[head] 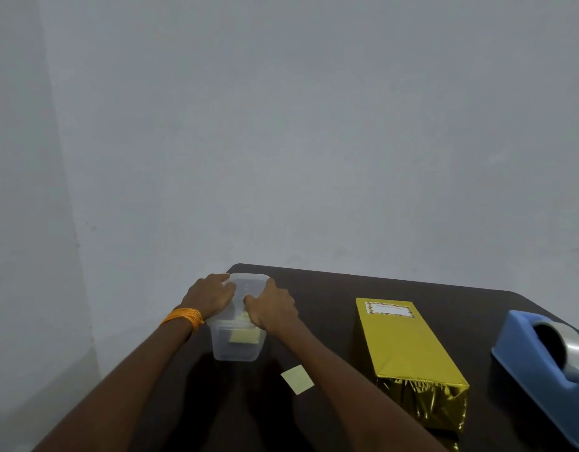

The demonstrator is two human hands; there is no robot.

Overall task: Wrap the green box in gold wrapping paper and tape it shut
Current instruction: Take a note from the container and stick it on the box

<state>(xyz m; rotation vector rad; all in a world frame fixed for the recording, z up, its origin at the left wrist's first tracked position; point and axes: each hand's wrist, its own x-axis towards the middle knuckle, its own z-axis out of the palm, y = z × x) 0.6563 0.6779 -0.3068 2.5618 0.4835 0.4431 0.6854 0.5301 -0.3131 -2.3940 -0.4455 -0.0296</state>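
1. I see the left hand (213,298) on the left side of the container (239,345). Its fingers bend over the lid (250,285) edge and hold it.
2. The right hand (272,308) is on the right side of the same lid, fingers curled and gripping. Motion blur hides the finer finger detail.
3. The container is a translucent plastic tub, rectangular with rounded corners. A pale yellow pad (245,336) shows through its wall.
4. The box (408,344) lies flat on the tabletop (330,295), well to the right of both hands and untouched. It is fully covered in gold paper (421,402): smooth and matte-looking on top, crinkled and mirror-bright at the folded near end. A white label (390,309) with a patterned border sits at its far end.
5. A square yellow note (297,379) lies between container and box.
6. A blue moulded dispenser (522,360) holds a silvery roll (573,350) at the right edge.
7. The tabletop is dark and matte, with a rounded corner.
8. A band (184,316) of orange thread wraps the left wrist.
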